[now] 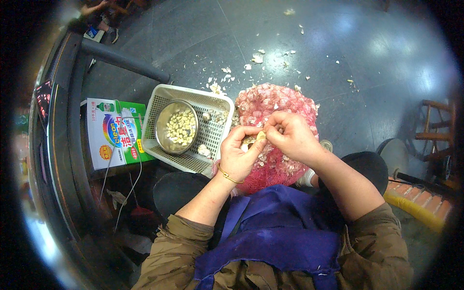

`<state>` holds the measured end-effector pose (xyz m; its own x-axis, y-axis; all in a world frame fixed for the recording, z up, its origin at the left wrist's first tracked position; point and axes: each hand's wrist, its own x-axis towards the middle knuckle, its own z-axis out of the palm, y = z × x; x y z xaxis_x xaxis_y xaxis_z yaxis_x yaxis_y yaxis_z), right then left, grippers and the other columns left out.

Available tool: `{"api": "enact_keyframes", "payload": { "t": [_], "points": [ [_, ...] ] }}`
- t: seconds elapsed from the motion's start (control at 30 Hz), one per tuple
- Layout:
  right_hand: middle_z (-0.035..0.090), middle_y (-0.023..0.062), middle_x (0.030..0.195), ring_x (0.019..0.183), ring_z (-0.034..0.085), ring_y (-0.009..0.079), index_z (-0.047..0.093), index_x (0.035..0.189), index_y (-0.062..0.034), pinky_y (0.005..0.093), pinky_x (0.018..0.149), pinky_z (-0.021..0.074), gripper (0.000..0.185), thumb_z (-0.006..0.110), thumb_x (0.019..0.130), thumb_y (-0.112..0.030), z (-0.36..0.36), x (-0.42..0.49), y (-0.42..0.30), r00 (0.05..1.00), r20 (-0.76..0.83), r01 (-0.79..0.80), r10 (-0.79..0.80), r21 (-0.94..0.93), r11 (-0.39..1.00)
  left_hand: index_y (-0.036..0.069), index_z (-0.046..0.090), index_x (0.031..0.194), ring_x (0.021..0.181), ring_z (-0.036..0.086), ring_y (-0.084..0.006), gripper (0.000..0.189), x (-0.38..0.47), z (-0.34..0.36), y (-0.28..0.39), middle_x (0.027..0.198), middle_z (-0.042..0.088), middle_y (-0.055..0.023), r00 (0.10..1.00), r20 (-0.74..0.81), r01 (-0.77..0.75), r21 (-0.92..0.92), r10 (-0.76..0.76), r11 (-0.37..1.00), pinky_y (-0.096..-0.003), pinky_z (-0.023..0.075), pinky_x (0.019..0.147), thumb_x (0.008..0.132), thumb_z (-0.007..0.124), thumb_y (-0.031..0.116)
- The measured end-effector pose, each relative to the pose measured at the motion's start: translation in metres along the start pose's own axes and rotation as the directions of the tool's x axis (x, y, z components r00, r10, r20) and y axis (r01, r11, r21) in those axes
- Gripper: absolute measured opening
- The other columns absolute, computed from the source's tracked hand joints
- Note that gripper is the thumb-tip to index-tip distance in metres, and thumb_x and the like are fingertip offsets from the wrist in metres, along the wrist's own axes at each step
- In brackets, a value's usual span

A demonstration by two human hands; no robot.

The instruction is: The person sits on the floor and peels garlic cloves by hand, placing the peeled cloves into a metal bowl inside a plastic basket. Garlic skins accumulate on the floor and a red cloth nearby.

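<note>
My left hand (pixel 241 146) holds a garlic clove (pixel 261 135) between thumb and forefinger, with another pale clove lower in the palm. At the same clove, the thumb and forefinger of my right hand (pixel 288 134) are pinched together; whether they grip a bit of skin is too small to tell. Both hands are over a red mesh sack of garlic (pixel 277 99) between my knees. To the left, a steel bowl (pixel 156 127) of peeled cloves (pixel 181 127) stands in a white perforated plastic basket (pixel 232 108). A garlic bulb (pixel 204 150) and loose pieces lie beside the bowl.
A printed detergent carton (pixel 99 134) with a loose cable over it is left of the basket. Garlic skins (pixel 257 58) are scattered on the dark tiled floor. A dark bar (pixel 125 59) juts in behind the basket. A wooden stool (pixel 435 136) stands far right; part of another person shows top left.
</note>
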<state>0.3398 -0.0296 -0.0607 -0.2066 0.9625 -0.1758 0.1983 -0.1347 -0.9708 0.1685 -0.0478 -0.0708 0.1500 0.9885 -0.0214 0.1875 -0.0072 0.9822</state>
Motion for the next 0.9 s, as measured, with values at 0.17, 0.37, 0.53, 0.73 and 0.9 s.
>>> {"api": "enact_keyframes", "payload": {
  "t": [0.17, 0.37, 0.53, 0.73, 0.9],
  "points": [
    [0.066, 0.0099, 0.068, 0.061, 0.062, 0.0120, 0.065, 0.082, 0.0010, 0.0296, 0.054, 0.0490, 0.013, 0.061, 0.083, -0.011, 0.002, 0.001, 0.000, 0.997, -0.051, 0.063, -0.062, 0.036, 0.997, 0.002, 0.066, 0.095, 0.083, 0.061, -0.0126, 0.016, 0.004, -0.001, 0.000, 0.091, 0.064, -0.0068, 0.999, -0.042, 0.002, -0.041, -0.004, 0.999, -0.0260, 0.0488, 0.074, 0.080, 0.072, 0.004],
    [0.065, 0.0106, 0.069, 0.063, 0.065, 0.0171, 0.065, 0.083, -0.0008, 0.0320, 0.057, 0.0503, 0.011, 0.062, 0.082, -0.011, 0.003, -0.001, -0.002, 0.987, -0.027, 0.153, -0.159, -0.156, 0.976, 0.002, 0.066, 0.094, 0.080, 0.061, -0.0155, 0.017, 0.006, -0.002, -0.007, 0.088, 0.063, -0.0076, 0.994, -0.060, -0.084, 0.083, 0.090, 0.993, -0.0274, 0.0492, 0.073, 0.078, 0.072, 0.004],
    [0.061, 0.0074, 0.065, 0.059, 0.059, 0.0109, 0.062, 0.081, -0.0011, 0.0265, 0.055, 0.0476, 0.006, 0.064, 0.078, -0.006, 0.001, -0.004, -0.005, 0.985, -0.035, 0.148, -0.170, -0.335, 0.931, 0.002, 0.065, 0.092, 0.080, 0.061, -0.0165, 0.016, 0.006, -0.002, -0.004, 0.087, 0.063, -0.0078, 0.987, -0.040, -0.149, 0.177, 0.159, 0.973, -0.0281, 0.0492, 0.073, 0.078, 0.072, 0.004],
    [0.065, 0.0146, 0.069, 0.064, 0.066, 0.0314, 0.063, 0.079, -0.0045, 0.0395, 0.058, 0.0510, 0.013, 0.063, 0.081, -0.017, 0.001, -0.003, -0.006, 0.988, -0.101, 0.086, -0.116, -0.269, 0.959, 0.002, 0.063, 0.101, 0.086, 0.060, -0.0107, 0.018, 0.004, -0.002, 0.000, 0.095, 0.063, -0.0040, 1.000, 0.010, -0.013, -0.133, 0.014, 0.991, -0.0253, 0.0497, 0.077, 0.084, 0.070, 0.004],
    [0.064, 0.0146, 0.068, 0.064, 0.066, 0.0287, 0.064, 0.079, -0.0044, 0.0379, 0.058, 0.0503, 0.014, 0.064, 0.081, -0.018, -0.008, 0.000, -0.009, 0.979, -0.194, 0.033, -0.063, -0.151, 0.988, 0.002, 0.062, 0.107, 0.088, 0.059, -0.0085, 0.022, 0.005, -0.006, 0.003, 0.098, 0.063, -0.0026, 0.975, 0.105, 0.221, -0.485, -0.195, 0.846, -0.0237, 0.0499, 0.080, 0.086, 0.068, 0.003]
  ]
}}
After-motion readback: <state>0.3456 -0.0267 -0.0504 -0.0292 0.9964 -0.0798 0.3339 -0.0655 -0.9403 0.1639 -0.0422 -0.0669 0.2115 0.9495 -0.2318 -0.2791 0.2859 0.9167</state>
